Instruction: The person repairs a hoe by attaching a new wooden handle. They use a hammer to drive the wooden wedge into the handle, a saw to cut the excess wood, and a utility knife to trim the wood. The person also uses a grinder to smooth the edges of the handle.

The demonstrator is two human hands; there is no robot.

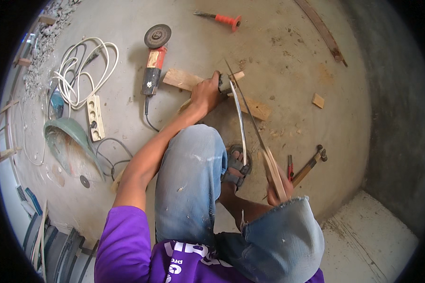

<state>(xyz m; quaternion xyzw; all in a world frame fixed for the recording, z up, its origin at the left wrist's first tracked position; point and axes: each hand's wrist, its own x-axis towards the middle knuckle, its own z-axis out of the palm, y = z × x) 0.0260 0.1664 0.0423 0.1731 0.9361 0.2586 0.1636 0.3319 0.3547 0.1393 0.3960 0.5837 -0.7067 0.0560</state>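
My left hand [207,95] is closed around a narrow piece of wood [239,75], which crosses over a pale plank [255,108] on the floor. A dark patch by its fingers is hard to make out. My right hand [273,187], partly behind my knee, grips the wooden handle of a handsaw [256,126] seen nearly edge-on. The thin blade reaches forward past the wood by my left hand. Beside it, a shiny curved strip [241,127] runs from the wood toward my sandalled foot [236,166]; whether it belongs to the saw I cannot tell.
An angle grinder [154,61] lies ahead on the left, near a coiled white cable [73,75], a power strip [95,118] and a green face shield [71,137]. A red-handled chisel [227,20], a hammer [309,166] and a wood offcut [318,100] lie farther off. A dark wall [396,104] stands right.
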